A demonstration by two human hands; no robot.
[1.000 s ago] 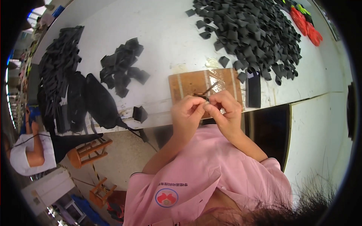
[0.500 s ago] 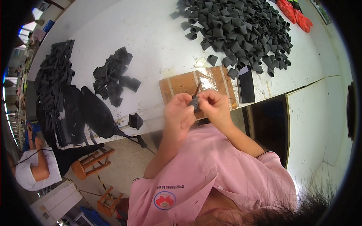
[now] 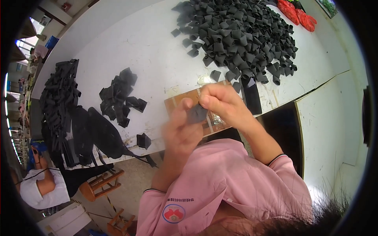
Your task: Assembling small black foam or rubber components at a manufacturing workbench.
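Black and soft-looking, the small folded piece (image 3: 197,114) sat pinched between our two hands, above the near edge of the table (image 3: 149,43) and just over the brown board (image 3: 185,99). Our left hand (image 3: 182,131) was blurred, its fingers closed on the piece from the left; our right hand (image 3: 220,103) had its fingers curled shut on the piece's right edge. We judged it light and limp, like foam or felt, easy to bend and hardly fragile, and best taken by its edges between thumb and forefinger. A big heap of like pieces (image 3: 240,35) lay at the far right, a smaller cluster (image 3: 120,96) to the left, and a dark phone (image 3: 251,94) just right of the board.
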